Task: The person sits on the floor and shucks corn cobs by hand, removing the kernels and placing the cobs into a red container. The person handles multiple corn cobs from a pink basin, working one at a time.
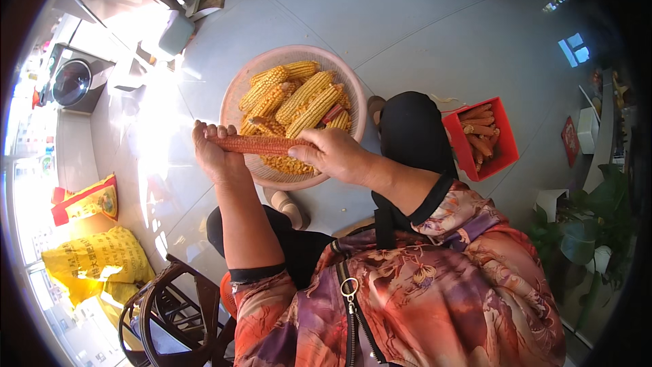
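A long reddish corn cob (257,145), bare of kernels along its visible length, is held level between my two hands. Its left end is in the grip of my left hand (218,155), fingers wrapped over it. At the other end my right hand (336,153) holds the cob, thumb along its side. Below them stands a round pink plastic basket (235,92) on the floor. Several dried yellow ears of corn (305,97) are heaped in it, with loose kernels (288,164) near its front side. A dark red piece (333,113) lies among the ears.
A red box (504,155) with several bare cobs (479,130) stands right of my knee. Yellow sacks (102,262) and a dark chair (178,311) are at the left. Farther off are a front-loading washing machine (74,81) and a dustpan (209,1). Leafy plants (580,234) stand at right.
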Motion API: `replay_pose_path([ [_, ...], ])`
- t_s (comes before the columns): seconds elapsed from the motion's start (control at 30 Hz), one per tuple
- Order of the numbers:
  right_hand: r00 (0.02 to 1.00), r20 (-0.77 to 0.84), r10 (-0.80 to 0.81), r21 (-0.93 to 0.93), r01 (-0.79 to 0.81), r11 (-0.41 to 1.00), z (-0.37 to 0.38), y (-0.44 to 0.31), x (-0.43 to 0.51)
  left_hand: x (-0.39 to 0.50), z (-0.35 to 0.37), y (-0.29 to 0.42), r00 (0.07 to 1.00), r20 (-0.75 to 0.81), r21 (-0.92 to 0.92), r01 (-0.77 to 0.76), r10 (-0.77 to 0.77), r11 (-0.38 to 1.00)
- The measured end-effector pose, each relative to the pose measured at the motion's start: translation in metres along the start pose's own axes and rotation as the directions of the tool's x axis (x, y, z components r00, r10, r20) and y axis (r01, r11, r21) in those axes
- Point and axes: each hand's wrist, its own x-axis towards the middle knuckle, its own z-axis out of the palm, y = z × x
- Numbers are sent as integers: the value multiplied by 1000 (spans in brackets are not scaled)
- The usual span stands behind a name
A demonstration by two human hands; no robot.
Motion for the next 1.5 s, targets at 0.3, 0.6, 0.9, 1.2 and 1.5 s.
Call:
replay_pose_path([
  [0.3,956,219,195,345,-263,901,-5,-15,6,-1,-9,26,993,16,-77,-115,116,990],
  [0.6,869,274,412,664,-481,572,7,6,16,-2,-8,27,968,137,-37,-209,212,977],
  [0.9,741,540,400,645,-669,368,20,21,25,-4,-8,37,925,331,-153,-142,186,978],
  [1.2,951,256,171,548,-289,785,22,7,20,5,-17,34,923,342,-113,-146,177,983],
  [1.5,999,-27,-42,255,48,966,28,14,15,22,-29,16,980,190,136,-88,61,987],
])
